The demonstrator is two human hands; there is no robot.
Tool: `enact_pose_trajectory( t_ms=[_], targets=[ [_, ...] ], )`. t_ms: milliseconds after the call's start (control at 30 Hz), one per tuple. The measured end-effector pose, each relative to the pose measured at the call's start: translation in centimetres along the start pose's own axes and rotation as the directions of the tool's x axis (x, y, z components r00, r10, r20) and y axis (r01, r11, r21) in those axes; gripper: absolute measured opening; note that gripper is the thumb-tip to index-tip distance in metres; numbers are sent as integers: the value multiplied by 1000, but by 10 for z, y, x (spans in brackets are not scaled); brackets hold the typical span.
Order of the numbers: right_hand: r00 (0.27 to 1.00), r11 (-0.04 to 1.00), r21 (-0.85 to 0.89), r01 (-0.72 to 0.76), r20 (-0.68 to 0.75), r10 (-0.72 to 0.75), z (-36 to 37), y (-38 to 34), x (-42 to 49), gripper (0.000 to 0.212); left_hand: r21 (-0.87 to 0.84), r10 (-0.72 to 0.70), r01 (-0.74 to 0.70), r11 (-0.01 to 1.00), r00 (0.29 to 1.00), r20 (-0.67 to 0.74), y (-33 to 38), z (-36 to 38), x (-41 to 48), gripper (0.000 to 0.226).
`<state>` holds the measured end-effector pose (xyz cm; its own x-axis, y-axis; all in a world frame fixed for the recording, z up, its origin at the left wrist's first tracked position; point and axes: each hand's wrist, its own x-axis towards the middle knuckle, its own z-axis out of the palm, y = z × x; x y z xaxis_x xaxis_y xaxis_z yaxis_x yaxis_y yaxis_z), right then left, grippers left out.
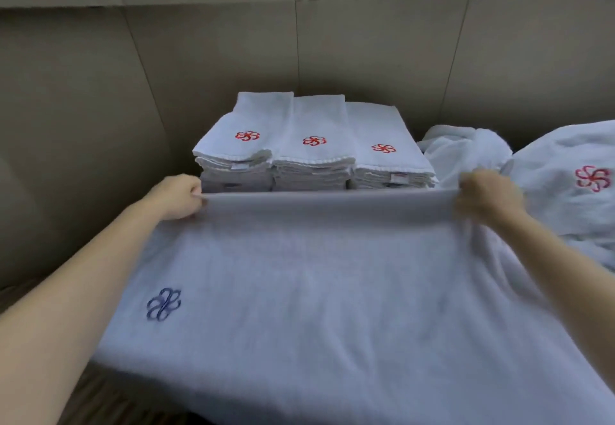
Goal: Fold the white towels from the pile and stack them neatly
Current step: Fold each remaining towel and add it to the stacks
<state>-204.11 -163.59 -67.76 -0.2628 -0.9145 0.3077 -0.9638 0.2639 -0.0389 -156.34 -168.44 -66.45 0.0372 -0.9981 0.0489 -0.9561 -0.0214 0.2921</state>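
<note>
A large white towel (pixel 319 291) with a blue flower emblem near its left side is stretched out in front of me. My left hand (pixel 178 196) grips its far left corner and my right hand (pixel 486 194) grips its far right corner, holding the far edge taut. Behind that edge stand three stacks of folded white towels (pixel 312 145), side by side, each topped with a red flower emblem. A pile of unfolded white towels (pixel 565 188) lies at the right, one showing a red emblem.
A beige panelled wall (pixel 199 58) rises directly behind the stacks. A crumpled white towel (pixel 462 151) lies between the stacks and the right pile. A dark striped surface (pixel 100 394) shows at the lower left under the towel.
</note>
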Motion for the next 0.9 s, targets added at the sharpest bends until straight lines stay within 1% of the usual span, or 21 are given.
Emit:
enact_pose_trajectory(
  t_ms=[33,67,100,133,167,233,333,400,433,500,533,600,667,700,733,767,800,867,900],
  targets=[
    [991,997,70,-14,-132,23,-13,5,1,18,-21,44,-47,999,988,-147,7,-6,-2,25],
    [969,992,127,-18,-242,49,-26,8,3,20,-48,79,-96,994,957,-279,14,-12,-3,25],
    [944,986,163,-20,-322,73,-38,12,3,20,-63,104,-138,988,919,-379,22,-18,-5,25],
    [925,982,185,-29,-368,96,-50,15,3,20,-85,104,-157,984,892,-440,29,-23,-6,24],
    [915,978,204,-42,-385,119,-58,17,0,19,-123,84,-157,980,883,-462,35,-25,-8,23],
    [916,971,229,-64,-373,149,-65,22,-11,19,-219,16,-119,968,905,-424,39,-21,-14,24],
    [939,956,281,-83,-300,170,-46,23,-51,18,-334,-92,-31,942,934,-346,31,9,-37,18],
    [961,941,318,-113,-206,185,-21,18,-85,19,-344,-113,-5,939,940,-321,20,37,-60,17],
    [972,942,310,-124,-151,178,-8,17,-101,20,-334,-120,9,942,942,-313,13,50,-71,16],
    [990,965,235,-113,-57,129,12,19,-125,21,-327,-134,30,945,945,-300,1,69,-91,13],
    [992,975,200,-94,-59,108,17,23,-134,22,-320,-132,32,947,945,-298,-4,74,-99,12],
    [983,982,183,-50,-165,81,19,30,-145,27,-281,-117,33,959,950,-290,-11,76,-106,11],
    [967,988,152,-41,-244,78,14,32,-150,27,-220,-128,70,973,956,-263,-15,74,-110,17],
    [967,993,110,-52,-243,78,11,32,-151,25,-207,-155,104,973,956,-249,-17,74,-111,19],
    [976,997,50,-62,-208,71,9,31,-153,25,-194,-192,148,970,954,-232,-19,75,-112,20],
    [989,998,-14,-56,-135,54,8,29,-155,24,-164,-230,197,967,948,-219,-21,77,-114,22],
    [999,997,-63,-38,-31,36,6,26,-157,22,-116,-265,245,963,942,-209,-22,79,-115,25],
    [990,995,-102,0,141,14,5,20,-164,11,-34,-320,320,947,929,-186,-23,82,-116,39],
    [984,995,-95,8,180,9,4,19,-165,7,-13,-342,345,939,925,-168,-22,82,-115,47]
  ],
)
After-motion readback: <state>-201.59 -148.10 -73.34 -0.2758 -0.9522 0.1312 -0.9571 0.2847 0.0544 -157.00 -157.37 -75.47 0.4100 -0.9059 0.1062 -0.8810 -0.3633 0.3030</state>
